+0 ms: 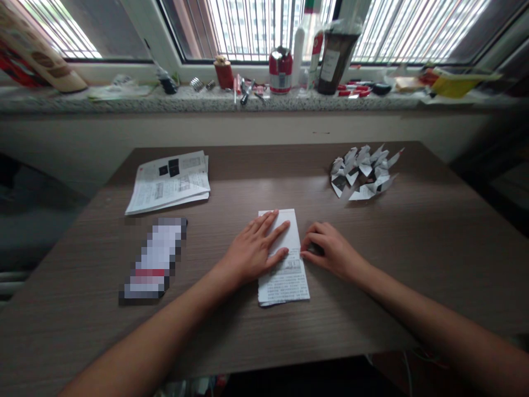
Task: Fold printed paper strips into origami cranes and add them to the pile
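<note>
A folded sheet of printed paper (285,284) lies lengthwise on the brown table (231,342), near its middle. My left hand (258,248) rests on the upper left part of the paper, palm down with its fingers spread. At the paper's right edge is my right hand (324,248). Its fingers are curled, with the thumb and index fingertips close together by the edge; whether they pinch the paper is too small to tell.
A stack of printed sheets (177,184) lies at the back left, with a blurred phone (155,259) in front of it. Folded paper pieces (363,173) stand at the back right. Behind, the windowsill (198,105) holds a red can (280,71), a dark cup (336,60) and small items.
</note>
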`<state>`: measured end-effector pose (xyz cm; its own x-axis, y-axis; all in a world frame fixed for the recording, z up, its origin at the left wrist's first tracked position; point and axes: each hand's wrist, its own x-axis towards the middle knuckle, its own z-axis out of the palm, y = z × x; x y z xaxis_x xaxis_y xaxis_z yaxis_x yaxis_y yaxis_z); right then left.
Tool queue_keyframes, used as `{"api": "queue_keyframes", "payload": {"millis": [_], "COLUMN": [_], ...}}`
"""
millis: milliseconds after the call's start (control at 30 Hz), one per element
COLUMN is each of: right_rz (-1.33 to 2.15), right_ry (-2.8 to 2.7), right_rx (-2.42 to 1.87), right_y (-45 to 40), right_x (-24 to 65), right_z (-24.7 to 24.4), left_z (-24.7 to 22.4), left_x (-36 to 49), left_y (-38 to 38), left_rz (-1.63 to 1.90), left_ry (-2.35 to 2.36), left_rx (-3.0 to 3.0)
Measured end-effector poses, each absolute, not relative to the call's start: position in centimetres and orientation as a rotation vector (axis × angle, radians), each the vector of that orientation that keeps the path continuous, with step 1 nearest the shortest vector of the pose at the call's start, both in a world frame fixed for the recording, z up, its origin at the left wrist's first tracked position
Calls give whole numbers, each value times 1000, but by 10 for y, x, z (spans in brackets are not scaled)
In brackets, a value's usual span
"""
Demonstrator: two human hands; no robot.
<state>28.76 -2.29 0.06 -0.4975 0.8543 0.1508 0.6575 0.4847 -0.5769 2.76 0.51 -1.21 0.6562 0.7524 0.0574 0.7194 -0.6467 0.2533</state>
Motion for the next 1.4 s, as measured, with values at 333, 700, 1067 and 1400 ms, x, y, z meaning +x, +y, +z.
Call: {"api": "queue_keyframes", "payload": {"millis": [333, 700, 1067, 1400], "right_rz": [707, 776, 419, 423], "right_ry": [-2331, -2301, -2586, -2580], "right_rx": [-1249, -1192, -1142, -1149], "right_y": [-71, -99, -109, -109], "right_x": [287, 293, 295, 296], "right_z": [2, 1, -1, -3], "left_z": [-12, -16, -13, -11], "left_x": [28, 26, 26, 27], "left_y": [5, 6, 6, 5], "left_rz": [219, 257, 291, 249], "left_ry": [1221, 1191, 1182, 1227], "left_rx": [2677, 2682, 2707, 2714]}}
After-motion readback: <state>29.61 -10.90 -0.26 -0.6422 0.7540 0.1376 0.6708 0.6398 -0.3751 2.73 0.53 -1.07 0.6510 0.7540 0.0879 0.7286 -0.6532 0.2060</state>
